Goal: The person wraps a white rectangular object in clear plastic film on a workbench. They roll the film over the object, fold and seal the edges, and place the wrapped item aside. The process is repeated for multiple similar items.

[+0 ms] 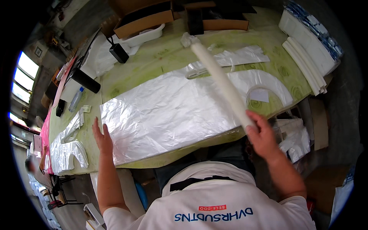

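A stack of shiny, translucent plastic T-shirt bags lies flat on the table, its handle loops toward the right. My right hand is closed around the near end of a long off-white tube. The tube slants away over the bags, and crumpled clear plastic shows at its far end. Whether the tube touches the bags I cannot tell. My left hand holds nothing; its fingers are stretched out beside the stack's left edge.
More plastic bags lie at the table's left end, near a water bottle and a black cylinder. Cardboard boxes stand along the far side. Several white tubes rest at the right, beside blue-and-white packages.
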A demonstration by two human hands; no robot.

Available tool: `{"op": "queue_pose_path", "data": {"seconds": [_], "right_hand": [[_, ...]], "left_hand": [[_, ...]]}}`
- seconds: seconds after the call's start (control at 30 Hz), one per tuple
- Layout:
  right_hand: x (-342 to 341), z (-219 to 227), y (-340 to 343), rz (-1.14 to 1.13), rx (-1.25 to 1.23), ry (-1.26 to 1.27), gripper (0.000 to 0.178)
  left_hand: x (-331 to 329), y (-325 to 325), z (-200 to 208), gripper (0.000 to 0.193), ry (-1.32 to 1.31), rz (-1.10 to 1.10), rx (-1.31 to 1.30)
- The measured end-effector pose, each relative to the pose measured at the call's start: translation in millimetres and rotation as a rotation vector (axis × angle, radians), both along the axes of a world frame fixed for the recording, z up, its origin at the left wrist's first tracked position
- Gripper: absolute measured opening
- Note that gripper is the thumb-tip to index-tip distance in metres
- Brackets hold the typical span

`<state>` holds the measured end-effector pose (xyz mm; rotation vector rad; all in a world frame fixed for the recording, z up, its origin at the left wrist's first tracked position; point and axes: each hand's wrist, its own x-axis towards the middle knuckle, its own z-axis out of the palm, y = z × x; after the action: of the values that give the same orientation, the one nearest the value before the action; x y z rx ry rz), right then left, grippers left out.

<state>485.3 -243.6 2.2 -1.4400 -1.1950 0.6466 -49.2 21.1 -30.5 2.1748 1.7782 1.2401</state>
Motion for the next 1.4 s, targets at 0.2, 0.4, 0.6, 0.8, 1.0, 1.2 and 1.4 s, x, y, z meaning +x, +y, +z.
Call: {"op": "queue_pose_path", "data": {"seconds": [0.2, 0.4, 0.6, 0.8, 1.0, 1.2, 1.4], "right_hand": [[-87.6, -33.8, 15.5, 0.186, -0.146, 0.361, 0.046], [-96.3, -26.5, 7.7, 0.276, -0.290, 0.570, 0.055], [-74.9, -46.2, -29.2, 0.200, -0.283, 0.626, 0.052], [-66.2, -54.9, -38.9, 0.168, -0.304, 0.709, 0.030], [-53.0, -70.0, -48.8, 0.120, -0.309, 0.670, 0.028], [-23.3, -34.8, -40.8, -0.053, 0.121, -0.105, 0.021], [6.0, -15.6, 6.0, -0.082, 0.365, -0.500, 0.025]], "left_hand": [[132.4, -32.9, 41.6, 0.050, -0.044, -0.373, -0.233], [266.5, -84.6, 57.7, 0.058, 0.346, -0.966, -0.355], [301.5, -82.7, 51.2, 0.030, 0.287, -0.954, -0.044], [397.6, -106.4, 67.8, 0.036, 0.339, -0.976, -0.471], [413.6, -92.3, 42.1, 0.029, 0.389, -0.872, -0.654], [407.1, -82.7, 45.2, 0.030, 0.199, -0.739, -0.959], [409.3, -84.2, 40.5, 0.028, 0.203, -0.813, -0.921]]}}
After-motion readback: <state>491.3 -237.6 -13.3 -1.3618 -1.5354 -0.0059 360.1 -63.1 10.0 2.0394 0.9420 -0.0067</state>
